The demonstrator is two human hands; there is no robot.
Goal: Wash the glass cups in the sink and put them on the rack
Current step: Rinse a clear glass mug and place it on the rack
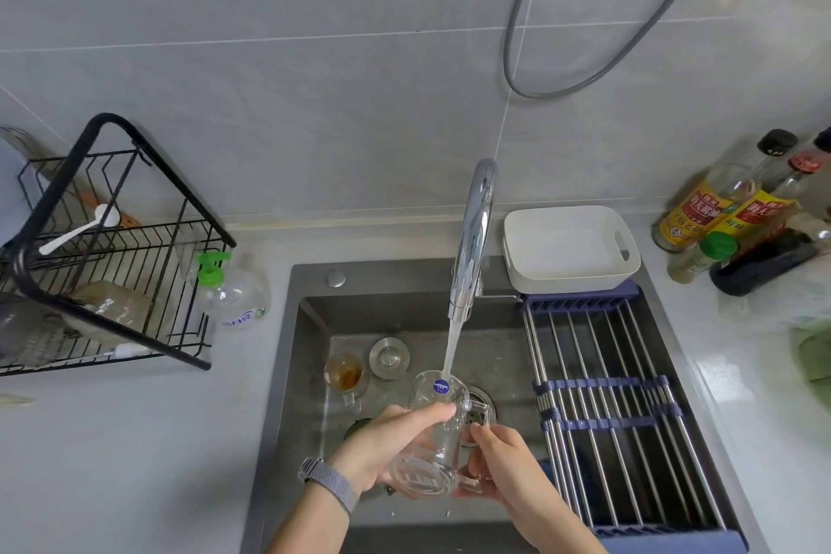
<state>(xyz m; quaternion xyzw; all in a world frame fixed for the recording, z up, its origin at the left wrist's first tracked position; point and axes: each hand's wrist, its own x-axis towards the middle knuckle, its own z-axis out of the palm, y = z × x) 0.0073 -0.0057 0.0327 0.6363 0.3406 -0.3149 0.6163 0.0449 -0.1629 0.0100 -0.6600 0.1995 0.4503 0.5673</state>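
- Nearest, the left hand wraps the glass mug around its body while the right hand pinches its handle, tilting the mouth toward 12 o'clock so the tap stream runs in.
- At 10 o'clock from it, a second glass cup with brown dregs stands on the sink floor, likely awaiting its turn.
- At 3 o'clock, the roll-up rack spans the sink, close for draining.
- Farthest, the faucet arches overhead.
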